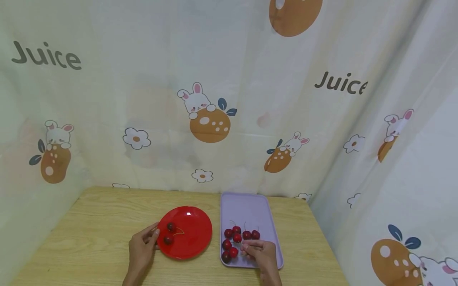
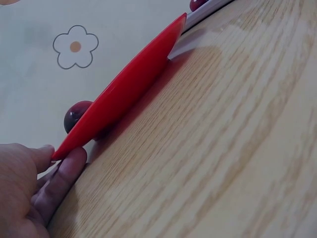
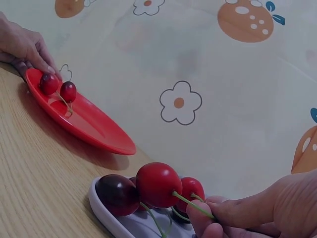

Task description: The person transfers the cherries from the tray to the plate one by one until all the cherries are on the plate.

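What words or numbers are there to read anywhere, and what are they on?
"Juice": on the left part of the bunny-print curtain.
"Juice": on the same curtain, further right; its last letter is partly cut off at a fold.
No writing or numbers show on the red plate, lilac tray or cherries.

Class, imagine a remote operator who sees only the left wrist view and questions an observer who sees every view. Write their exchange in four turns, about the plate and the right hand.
Operator: I see one dark cherry past the rim of the red plate. Is it the only one there?
Observer: No, the head view shows two cherries on the plate.
Operator: My view leaves out the right hand. What is it doing?
Observer: Over the lilac tray, it pinches the green stem of a red cherry.
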A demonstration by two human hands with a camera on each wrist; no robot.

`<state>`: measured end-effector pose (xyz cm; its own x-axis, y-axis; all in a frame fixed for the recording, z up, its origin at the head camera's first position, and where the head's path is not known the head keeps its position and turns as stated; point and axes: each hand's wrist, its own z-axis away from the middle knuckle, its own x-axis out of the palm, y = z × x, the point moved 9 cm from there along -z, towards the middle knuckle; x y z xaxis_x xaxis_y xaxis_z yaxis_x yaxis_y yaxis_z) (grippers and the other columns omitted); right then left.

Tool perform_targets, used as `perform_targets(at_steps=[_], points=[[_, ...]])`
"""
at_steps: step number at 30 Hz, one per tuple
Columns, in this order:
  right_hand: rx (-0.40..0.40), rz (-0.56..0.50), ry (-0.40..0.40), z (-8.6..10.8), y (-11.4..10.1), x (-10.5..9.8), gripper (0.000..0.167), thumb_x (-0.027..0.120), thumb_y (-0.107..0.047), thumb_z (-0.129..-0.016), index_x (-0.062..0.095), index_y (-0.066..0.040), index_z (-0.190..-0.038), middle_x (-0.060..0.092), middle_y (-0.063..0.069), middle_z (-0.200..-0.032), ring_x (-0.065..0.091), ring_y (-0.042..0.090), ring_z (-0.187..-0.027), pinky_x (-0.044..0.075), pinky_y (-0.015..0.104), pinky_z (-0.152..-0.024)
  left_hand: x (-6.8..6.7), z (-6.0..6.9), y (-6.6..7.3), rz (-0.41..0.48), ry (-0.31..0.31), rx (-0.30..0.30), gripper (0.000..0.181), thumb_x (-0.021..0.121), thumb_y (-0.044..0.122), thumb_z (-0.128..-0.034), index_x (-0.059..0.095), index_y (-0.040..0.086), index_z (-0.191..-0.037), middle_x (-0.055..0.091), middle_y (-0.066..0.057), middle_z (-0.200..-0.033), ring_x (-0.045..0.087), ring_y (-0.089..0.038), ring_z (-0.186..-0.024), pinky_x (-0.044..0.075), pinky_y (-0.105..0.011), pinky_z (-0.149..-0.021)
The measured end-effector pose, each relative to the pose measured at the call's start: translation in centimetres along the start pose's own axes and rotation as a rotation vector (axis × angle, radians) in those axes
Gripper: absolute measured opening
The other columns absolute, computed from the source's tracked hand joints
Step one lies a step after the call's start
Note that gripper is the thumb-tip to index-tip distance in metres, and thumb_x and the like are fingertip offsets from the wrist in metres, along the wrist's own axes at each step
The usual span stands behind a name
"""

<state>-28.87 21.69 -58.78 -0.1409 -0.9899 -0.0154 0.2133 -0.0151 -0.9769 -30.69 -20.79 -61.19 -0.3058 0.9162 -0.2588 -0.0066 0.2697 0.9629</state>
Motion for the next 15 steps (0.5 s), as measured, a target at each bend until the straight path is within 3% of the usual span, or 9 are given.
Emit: perform_targets(at_steps=[15], points=[[-0.046, -0.026, 0.003, -0.43, -0.72, 0.51, 0.026, 0.076, 0.007, -0.096, 0.071, 0.023, -0.116, 0.083, 0.016, -0.085, 0.075, 0.009, -0.065, 0.059, 0.015, -0.056, 0.01, 0.05, 0.11, -0.002, 0.006, 0.009, 0.036, 0.067, 0.006, -0.1083, 0.069, 0.001, -0.144, 0.078, -0.030, -0.119, 0.074, -0.010, -0.066, 0.068, -0.023, -0.062]])
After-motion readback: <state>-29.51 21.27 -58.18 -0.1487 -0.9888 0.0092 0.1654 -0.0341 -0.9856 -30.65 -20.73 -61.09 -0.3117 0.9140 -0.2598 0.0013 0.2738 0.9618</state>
